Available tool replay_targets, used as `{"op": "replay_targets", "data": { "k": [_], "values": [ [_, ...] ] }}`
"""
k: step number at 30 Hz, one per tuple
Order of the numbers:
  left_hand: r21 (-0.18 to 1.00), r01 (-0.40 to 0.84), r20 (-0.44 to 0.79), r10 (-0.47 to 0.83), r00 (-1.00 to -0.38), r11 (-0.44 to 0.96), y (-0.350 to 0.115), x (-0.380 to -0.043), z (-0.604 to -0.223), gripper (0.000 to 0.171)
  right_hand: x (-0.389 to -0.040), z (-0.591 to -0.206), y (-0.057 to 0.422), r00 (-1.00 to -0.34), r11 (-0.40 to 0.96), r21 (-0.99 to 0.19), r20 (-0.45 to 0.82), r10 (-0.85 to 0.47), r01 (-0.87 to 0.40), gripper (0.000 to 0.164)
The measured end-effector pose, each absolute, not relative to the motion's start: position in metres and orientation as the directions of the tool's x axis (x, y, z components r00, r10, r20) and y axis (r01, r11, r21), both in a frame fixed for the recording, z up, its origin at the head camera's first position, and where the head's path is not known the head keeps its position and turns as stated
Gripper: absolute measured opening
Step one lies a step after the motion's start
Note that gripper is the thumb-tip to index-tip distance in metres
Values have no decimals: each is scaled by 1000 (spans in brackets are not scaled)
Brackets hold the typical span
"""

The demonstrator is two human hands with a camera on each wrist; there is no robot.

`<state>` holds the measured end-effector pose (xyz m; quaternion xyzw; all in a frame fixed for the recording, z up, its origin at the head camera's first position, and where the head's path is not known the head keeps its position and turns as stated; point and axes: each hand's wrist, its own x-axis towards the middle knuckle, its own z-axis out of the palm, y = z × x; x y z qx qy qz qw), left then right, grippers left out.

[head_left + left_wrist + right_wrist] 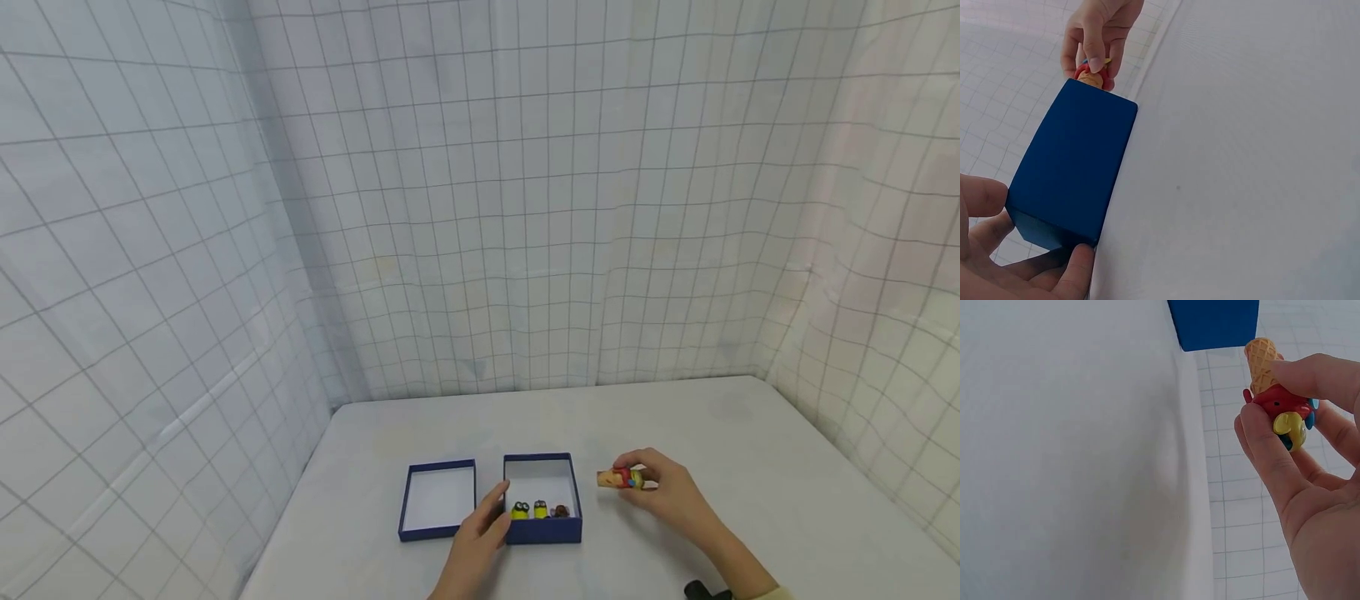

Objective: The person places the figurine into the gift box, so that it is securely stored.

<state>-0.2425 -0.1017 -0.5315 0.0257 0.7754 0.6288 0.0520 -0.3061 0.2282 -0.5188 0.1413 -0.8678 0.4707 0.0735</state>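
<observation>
Between my right hand's thumb and fingers (670, 493) is a small toy figure (1279, 403), a waffle cone topped with red, yellow and blue parts. It lies sideways just right of a blue box (543, 531), its cone end pointing left at the box. My left hand (480, 533) rests against the box's left side, fingertips touching the wall and near corner. Inside the white-lined box, two yellow goggle-eyed figures (520, 511) and a small brown figure (561, 511) sit along the near wall.
A shallow blue-rimmed lid (437, 497) with a white inside lies left of the box. At the table's (360, 467) near right, a black object (697, 590) shows partly beside my right forearm. Gridded white sheets (480, 208) hang around the table.
</observation>
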Motion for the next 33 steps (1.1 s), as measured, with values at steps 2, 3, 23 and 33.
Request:
{"op": "replay_targets", "data": {
  "k": [2,3,23,33],
  "values": [
    [978,-34,-56,104,-993,205,-101,-243,-532,50,-305,-516,226,-949,512,-799,259,-179,-314,38],
    [978,-39,-61,104,-993,203,-101,-243,-532,50,-304,-515,225,-949,513,-799,258,-180,-315,38],
    [977,-19,-46,122,-991,211,-100,-239,-528,50,-305,-503,208,-938,543,-764,287,-197,-348,41],
    [978,-28,-53,118,-992,209,-100,-241,-528,50,-307,-493,196,-918,492,-775,319,-238,-397,39]
  ]
}}
